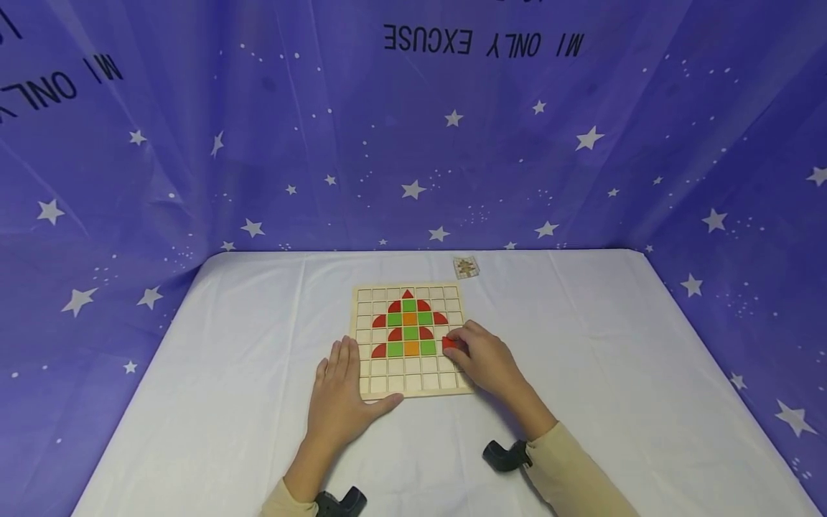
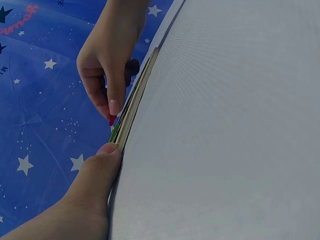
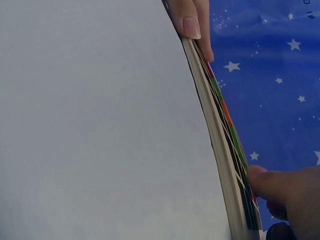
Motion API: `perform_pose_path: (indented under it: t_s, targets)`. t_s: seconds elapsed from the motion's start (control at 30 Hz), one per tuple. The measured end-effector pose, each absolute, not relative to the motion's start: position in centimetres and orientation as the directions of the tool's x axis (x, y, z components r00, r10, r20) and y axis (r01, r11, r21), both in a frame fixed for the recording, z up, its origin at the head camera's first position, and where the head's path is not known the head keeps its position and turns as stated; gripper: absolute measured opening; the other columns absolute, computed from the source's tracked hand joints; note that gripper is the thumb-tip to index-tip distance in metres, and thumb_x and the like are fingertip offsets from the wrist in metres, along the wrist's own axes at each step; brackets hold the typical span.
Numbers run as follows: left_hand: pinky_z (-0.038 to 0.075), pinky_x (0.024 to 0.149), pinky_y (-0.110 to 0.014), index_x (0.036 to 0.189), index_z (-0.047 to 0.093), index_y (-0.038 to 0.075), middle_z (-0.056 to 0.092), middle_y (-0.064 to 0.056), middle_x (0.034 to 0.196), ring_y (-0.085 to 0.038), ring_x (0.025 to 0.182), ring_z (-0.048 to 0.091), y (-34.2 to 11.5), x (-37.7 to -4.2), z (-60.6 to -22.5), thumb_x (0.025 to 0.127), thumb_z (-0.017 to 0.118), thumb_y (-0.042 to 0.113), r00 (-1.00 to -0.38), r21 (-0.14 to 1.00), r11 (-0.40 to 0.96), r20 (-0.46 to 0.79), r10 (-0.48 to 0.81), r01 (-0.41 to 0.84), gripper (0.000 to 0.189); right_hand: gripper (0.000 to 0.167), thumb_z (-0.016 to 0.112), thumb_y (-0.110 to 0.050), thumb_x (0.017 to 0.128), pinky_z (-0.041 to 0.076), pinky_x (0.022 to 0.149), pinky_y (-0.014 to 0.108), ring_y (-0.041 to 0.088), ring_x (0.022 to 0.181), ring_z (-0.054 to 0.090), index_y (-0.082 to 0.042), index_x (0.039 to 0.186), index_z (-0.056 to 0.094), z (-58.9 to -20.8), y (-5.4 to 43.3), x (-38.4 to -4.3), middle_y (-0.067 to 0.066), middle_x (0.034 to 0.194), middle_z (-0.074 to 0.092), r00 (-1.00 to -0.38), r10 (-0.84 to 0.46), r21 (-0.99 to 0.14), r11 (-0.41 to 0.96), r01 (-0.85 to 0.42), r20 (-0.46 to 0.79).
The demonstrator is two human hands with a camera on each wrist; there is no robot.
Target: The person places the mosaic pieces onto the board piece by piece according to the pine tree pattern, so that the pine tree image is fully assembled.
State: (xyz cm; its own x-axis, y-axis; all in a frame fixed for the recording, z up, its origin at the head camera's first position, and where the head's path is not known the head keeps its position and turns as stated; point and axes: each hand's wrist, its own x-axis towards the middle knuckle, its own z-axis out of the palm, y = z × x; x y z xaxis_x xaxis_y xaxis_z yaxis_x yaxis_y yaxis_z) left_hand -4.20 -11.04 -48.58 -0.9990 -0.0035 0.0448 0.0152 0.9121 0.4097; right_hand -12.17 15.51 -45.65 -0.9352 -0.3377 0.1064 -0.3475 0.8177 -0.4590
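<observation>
A wooden grid board (image 1: 395, 383) lies flat on the table, with red, green and orange pieces set in its cells as a stepped tree shape. My left hand (image 1: 337, 402) rests against the board's left side, fingers straight, its thumb along the front edge. Between thumb and fingertips my right hand (image 1: 486, 362) pinches a red piece (image 1: 449, 344) over the board's right part, beside a green square (image 1: 428, 347). The left wrist view also shows that red piece (image 2: 112, 120) at the board's surface. Its full outline is hidden by the fingers.
Behind the board lies a small card (image 1: 466, 267) with a tree-like pattern. A white cloth (image 1: 581, 323) covers the table. Purple star-printed curtains (image 1: 413, 143) stand behind and at both sides. Each wrist wears a black device (image 1: 506, 456).
</observation>
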Motion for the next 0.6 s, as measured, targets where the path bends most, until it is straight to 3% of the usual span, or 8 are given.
perform_pose_path:
  t_s: [0.6]
  targets:
    - [0.015,0.123,-0.054,0.159,0.014,0.002,0.014,-0.014,0.167,-0.031,0.156,0.010,-11.01,-4.15,-48.43,0.069,0.057,0.088,-0.999,0.407,0.913,0.041,-0.005,0.012,0.131,0.023,0.081,-0.026,0.083,0.041,0.061,0.024,0.007,0.069,0.050,-0.018,0.104,0.079,-45.89,14.67,-12.83,-0.015,0.077,0.058,-0.952,-0.304,-0.578,0.769,-0.272,0.044]
